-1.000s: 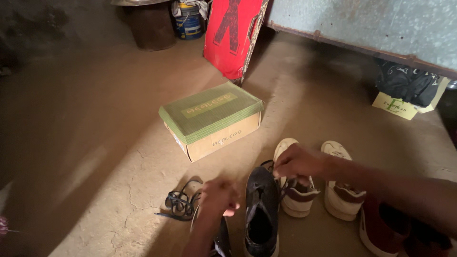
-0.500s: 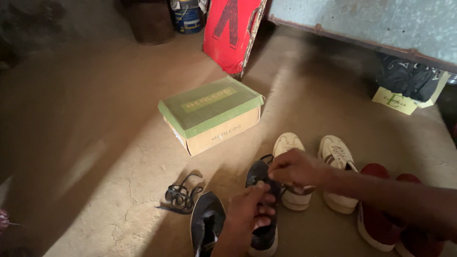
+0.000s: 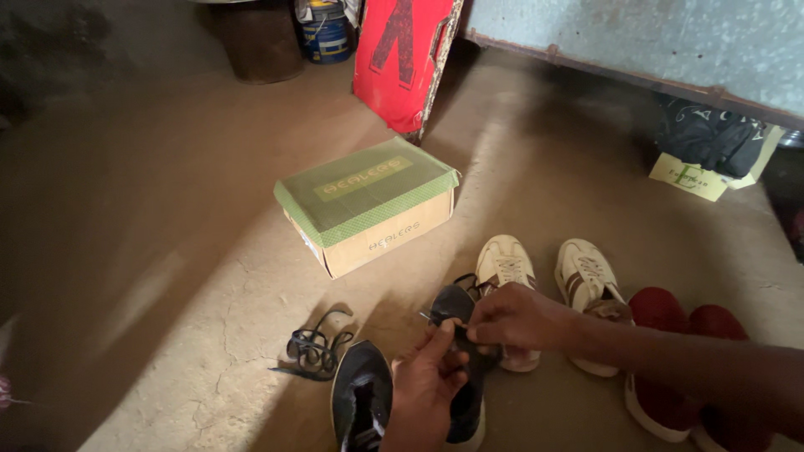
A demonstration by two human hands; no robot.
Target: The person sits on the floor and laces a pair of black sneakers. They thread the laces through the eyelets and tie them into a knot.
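Note:
Two black sneakers lie on the dirt floor at the bottom centre. My left hand (image 3: 431,377) and my right hand (image 3: 515,318) meet over the right black sneaker (image 3: 456,305), both pinching its black lace (image 3: 459,331) near the tongue. The left black sneaker (image 3: 362,398) lies untouched beside my left wrist. A loose black lace (image 3: 314,347) is bunched on the floor to the left of the shoes.
A cardboard shoebox with a green lid (image 3: 368,205) stands behind the shoes. A white and brown pair (image 3: 548,285) and a red pair (image 3: 687,351) lie to the right. A red board (image 3: 402,59), buckets (image 3: 327,33) and a dark bag (image 3: 708,138) are by the far wall.
My left hand has come right from beside the shoe onto the right black sneaker's lace, meeting my right hand. The view has tilted, showing more of the shoes.

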